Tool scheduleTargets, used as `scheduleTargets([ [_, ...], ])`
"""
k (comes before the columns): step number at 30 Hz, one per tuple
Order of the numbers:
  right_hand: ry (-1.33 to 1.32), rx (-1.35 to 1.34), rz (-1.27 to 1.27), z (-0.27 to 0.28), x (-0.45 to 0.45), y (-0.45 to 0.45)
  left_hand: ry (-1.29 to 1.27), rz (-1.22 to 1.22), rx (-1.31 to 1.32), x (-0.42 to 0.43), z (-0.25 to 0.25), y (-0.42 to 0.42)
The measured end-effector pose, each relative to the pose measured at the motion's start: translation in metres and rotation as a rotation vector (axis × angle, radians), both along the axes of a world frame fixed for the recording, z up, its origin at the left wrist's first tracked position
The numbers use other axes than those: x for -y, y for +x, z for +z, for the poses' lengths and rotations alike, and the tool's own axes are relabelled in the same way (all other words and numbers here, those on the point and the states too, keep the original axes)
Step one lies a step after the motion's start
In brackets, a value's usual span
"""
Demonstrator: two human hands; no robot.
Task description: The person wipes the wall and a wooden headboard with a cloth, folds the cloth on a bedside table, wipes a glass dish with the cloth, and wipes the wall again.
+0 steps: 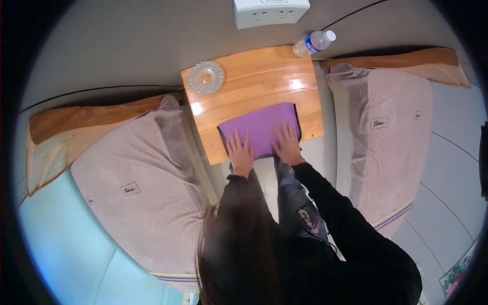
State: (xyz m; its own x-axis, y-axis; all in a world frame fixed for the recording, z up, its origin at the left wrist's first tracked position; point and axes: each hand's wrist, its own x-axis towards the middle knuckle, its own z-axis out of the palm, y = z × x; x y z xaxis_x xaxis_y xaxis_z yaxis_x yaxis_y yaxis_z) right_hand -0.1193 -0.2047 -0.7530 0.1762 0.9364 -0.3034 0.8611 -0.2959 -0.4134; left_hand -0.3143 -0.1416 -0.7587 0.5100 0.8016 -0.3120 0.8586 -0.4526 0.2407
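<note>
A purple folded fabric piece or flat pouch with black edging [262, 119] lies at the near edge of the small wooden table [254, 76]; its exact kind I cannot make out. My left hand [240, 152] rests flat on its left part, fingers spread and pointing away from me. On the right part lies my right hand [288, 144], also flat with the fingers apart. Both palms touch the purple fabric, and neither hand grips anything. What is under or inside the fabric is hidden.
A round glass dish [206, 78] stands at the table's far left. By the far right corner is a clear plastic bottle [312, 43] with a white cap. Cloth-covered seats [137, 183] flank the table. A white socket box [272, 12] is on the wall.
</note>
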Motion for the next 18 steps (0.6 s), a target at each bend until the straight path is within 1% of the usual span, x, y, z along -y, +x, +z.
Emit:
scheduleTargets([
  [2,0.02,0.022,-0.013,-0.008,-0.022,0.015,0.017,-0.026,0.023,-0.022,-0.005,0.015],
  [4,0.06,0.015,-0.031,-0.004,-0.066,0.035,0.055,-0.034,0.057,-0.055,-0.01,0.039],
  [7,-0.005,0.038,0.028,-0.021,-0.126,0.068,0.023,-0.112,-0.123,-0.103,-0.02,0.085],
  [11,0.008,0.049,0.075,-0.034,-0.18,0.105,0.091,-0.135,-0.105,-0.139,-0.04,0.125],
  [13,0.017,0.047,0.065,-0.032,-0.181,0.109,0.136,-0.132,-0.072,-0.146,-0.04,0.13],
  [15,0.02,0.041,0.033,-0.027,-0.177,0.109,0.111,-0.118,-0.037,-0.143,-0.038,0.128],
  [18,0.04,0.034,-0.08,-0.023,-0.133,0.1,0.115,-0.127,0.028,-0.13,-0.04,0.12],
])
